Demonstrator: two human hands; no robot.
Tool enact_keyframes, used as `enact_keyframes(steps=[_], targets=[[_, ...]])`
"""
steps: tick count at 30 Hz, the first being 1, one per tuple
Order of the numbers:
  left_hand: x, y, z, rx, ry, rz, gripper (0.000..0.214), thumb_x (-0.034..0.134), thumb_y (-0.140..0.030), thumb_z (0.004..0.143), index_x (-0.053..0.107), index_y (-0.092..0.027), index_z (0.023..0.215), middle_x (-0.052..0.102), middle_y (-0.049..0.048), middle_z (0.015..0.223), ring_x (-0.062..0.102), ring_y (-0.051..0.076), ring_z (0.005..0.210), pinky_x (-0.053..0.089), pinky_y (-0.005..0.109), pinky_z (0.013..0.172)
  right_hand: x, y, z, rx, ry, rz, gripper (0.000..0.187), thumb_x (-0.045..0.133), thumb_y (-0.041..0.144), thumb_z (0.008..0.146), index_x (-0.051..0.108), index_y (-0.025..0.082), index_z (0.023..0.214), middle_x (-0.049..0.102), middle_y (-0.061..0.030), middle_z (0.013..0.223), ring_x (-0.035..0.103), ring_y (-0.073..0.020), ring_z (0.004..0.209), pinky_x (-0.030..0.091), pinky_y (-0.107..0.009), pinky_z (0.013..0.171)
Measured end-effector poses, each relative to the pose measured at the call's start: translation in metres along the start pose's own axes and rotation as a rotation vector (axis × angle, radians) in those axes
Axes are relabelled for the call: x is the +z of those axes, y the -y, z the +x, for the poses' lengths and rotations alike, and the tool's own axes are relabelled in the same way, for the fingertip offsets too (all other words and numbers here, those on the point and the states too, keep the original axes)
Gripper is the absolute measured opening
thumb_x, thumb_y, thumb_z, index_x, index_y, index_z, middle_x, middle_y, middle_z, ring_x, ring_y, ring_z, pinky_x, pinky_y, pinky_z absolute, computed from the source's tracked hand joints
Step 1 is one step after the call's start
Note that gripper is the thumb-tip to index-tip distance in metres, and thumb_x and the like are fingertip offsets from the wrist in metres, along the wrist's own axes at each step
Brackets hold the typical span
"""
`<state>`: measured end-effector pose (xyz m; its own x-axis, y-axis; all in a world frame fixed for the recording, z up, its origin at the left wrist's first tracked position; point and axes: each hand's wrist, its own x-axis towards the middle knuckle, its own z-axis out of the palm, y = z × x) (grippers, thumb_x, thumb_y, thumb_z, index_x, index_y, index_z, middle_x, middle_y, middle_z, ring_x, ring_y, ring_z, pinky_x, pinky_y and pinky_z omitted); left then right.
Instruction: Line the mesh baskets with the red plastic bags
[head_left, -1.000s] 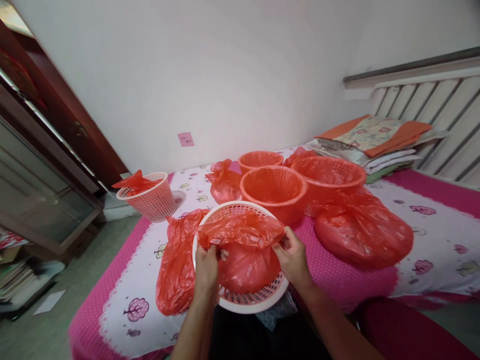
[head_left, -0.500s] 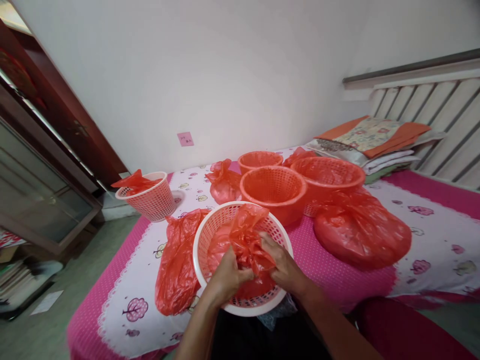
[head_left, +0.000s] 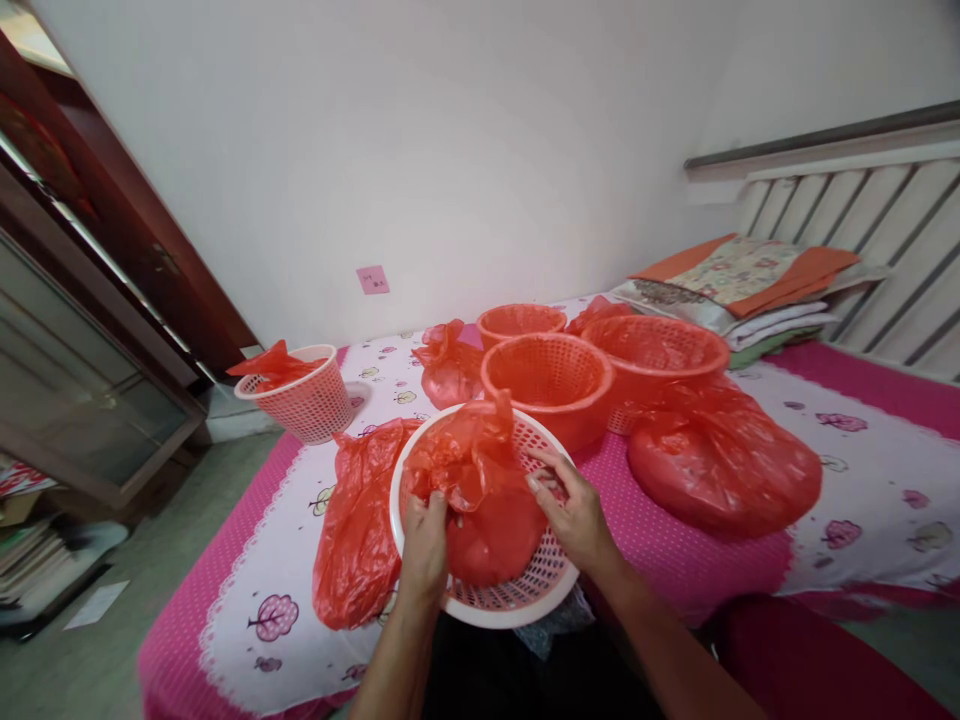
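Note:
A round white-rimmed plastic basket [head_left: 561,590] with holed walls sits in front of my body. Inside it lies a crumpled red plastic bag [head_left: 491,535], its gathered top standing up. My left hand [head_left: 426,540] pinches the bag's left side between thumb and fingers. Over the basket's right wall, my right hand [head_left: 571,508] has its fingers spread, near the bag's right side and holding nothing that I can see. Left of the basket, another red plastic bag [head_left: 358,530] lies flattened on the patterned bedspread [head_left: 247,600].
Red-bag-lined baskets [head_left: 547,372] stand behind, beside a full-looking red bag [head_left: 724,465] on the right. A pink basket [head_left: 307,405] with a red bag inside is at far left. A smaller red bag [head_left: 450,378] lies near the wall. Folded bedding [head_left: 750,280] is stacked at back right.
My hands have moved apart: the left drew the bag's gathered top leftward, while the right let go of it and shifted right. The bag is spread wider in the basket.

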<state>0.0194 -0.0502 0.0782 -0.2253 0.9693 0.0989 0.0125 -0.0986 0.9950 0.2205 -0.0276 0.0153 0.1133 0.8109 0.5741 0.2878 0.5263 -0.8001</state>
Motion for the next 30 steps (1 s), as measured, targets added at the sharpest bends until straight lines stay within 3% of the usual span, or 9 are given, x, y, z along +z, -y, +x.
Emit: enact_keyframes(steps=[5, 8, 11, 15, 18, 21, 24, 27, 30], targets=[[-0.002, 0.003, -0.001, -0.021, 0.031, 0.017, 0.036, 0.068, -0.058, 0.08, 0.067, -0.022, 0.082, 0.072, 0.0059, 0.082, 0.067, 0.028, 0.085, 0.054, 0.039, 0.078, 0.001, -0.006, -0.002, 0.08, -0.032, 0.071, 0.064, 0.071, 0.041, 0.092, 0.052, 0.024, 0.151, 0.064, -0.0162, 0.143, 0.072, -0.0273, 0.11, 0.063, -0.045, 0.092], [-0.004, 0.005, 0.0, -0.059, 0.046, 0.091, 0.039, 0.072, -0.062, 0.073, 0.06, -0.025, 0.071, 0.066, 0.0036, 0.071, 0.063, 0.026, 0.077, 0.052, 0.038, 0.072, 0.001, -0.006, -0.003, 0.142, -0.022, 0.123, 0.094, 0.083, 0.043, 0.083, 0.037, 0.025, 0.163, 0.064, -0.0172, 0.143, 0.07, -0.032, 0.12, 0.062, -0.049, 0.099], [-0.003, 0.005, -0.001, -0.016, 0.14, 0.121, 0.039, 0.07, -0.061, 0.076, 0.057, -0.026, 0.065, 0.062, 0.0028, 0.066, 0.06, 0.025, 0.072, 0.05, 0.036, 0.068, 0.001, -0.004, -0.004, 0.16, 0.039, 0.154, 0.105, 0.088, 0.044, 0.079, 0.032, 0.025, 0.166, 0.063, -0.0183, 0.146, 0.066, -0.0339, 0.129, 0.059, -0.05, 0.104], [0.0, 0.006, -0.003, 0.008, 0.237, 0.105, 0.035, 0.068, -0.053, 0.08, 0.06, -0.024, 0.062, 0.061, 0.0021, 0.061, 0.057, 0.022, 0.064, 0.05, 0.034, 0.064, 0.004, -0.008, -0.002, 0.154, 0.034, 0.204, 0.092, 0.083, 0.043, 0.084, 0.039, 0.025, 0.163, 0.062, -0.0179, 0.149, 0.065, -0.0314, 0.132, 0.058, -0.046, 0.106], [0.004, 0.004, -0.005, 0.017, 0.38, -0.014, 0.013, 0.064, -0.033, 0.078, 0.072, -0.023, 0.077, 0.07, 0.0035, 0.073, 0.066, 0.024, 0.077, 0.055, 0.037, 0.078, 0.005, -0.009, 0.003, 0.182, -0.05, 0.203, 0.08, 0.078, 0.039, 0.086, 0.046, 0.024, 0.158, 0.064, -0.0179, 0.146, 0.07, -0.0295, 0.124, 0.061, -0.044, 0.1], [0.002, 0.002, -0.004, 0.069, 0.458, -0.024, 0.03, 0.054, -0.016, 0.068, 0.078, -0.024, 0.086, 0.076, 0.0039, 0.085, 0.07, 0.027, 0.097, 0.053, 0.043, 0.099, 0.005, -0.002, 0.012, 0.155, -0.053, 0.169, 0.081, 0.08, 0.038, 0.083, 0.048, 0.023, 0.156, 0.068, -0.0167, 0.14, 0.07, -0.0303, 0.121, 0.061, -0.047, 0.101], [-0.004, 0.004, 0.0, 0.158, 0.451, 0.081, 0.038, 0.052, -0.011, 0.063, 0.08, -0.025, 0.086, 0.079, 0.0042, 0.096, 0.068, 0.028, 0.111, 0.045, 0.045, 0.114, 0.007, 0.006, 0.02, 0.105, 0.014, 0.226, 0.085, 0.085, 0.042, 0.079, 0.05, 0.024, 0.154, 0.072, -0.0151, 0.133, 0.072, -0.0315, 0.118, 0.06, -0.048, 0.101], [-0.01, 0.01, 0.003, 0.188, 0.447, 0.126, 0.036, 0.056, -0.009, 0.062, 0.08, -0.025, 0.084, 0.079, 0.005, 0.098, 0.068, 0.03, 0.109, 0.05, 0.044, 0.108, 0.01, 0.01, 0.024, 0.133, 0.077, 0.273, 0.076, 0.085, 0.042, 0.078, 0.058, 0.023, 0.146, 0.076, -0.0123, 0.121, 0.075, -0.0283, 0.104, 0.062, -0.043, 0.092], [-0.008, 0.012, 0.004, 0.14, 0.427, 0.066, 0.027, 0.062, -0.012, 0.068, 0.079, -0.024, 0.086, 0.079, 0.0067, 0.095, 0.07, 0.029, 0.101, 0.055, 0.041, 0.095, 0.01, 0.007, 0.024, 0.134, 0.151, 0.263, 0.044, 0.079, 0.037, 0.082, 0.073, 0.021, 0.122, 0.078, -0.0072, 0.102, 0.073, -0.0235, 0.086, 0.062, -0.037, 0.081]])
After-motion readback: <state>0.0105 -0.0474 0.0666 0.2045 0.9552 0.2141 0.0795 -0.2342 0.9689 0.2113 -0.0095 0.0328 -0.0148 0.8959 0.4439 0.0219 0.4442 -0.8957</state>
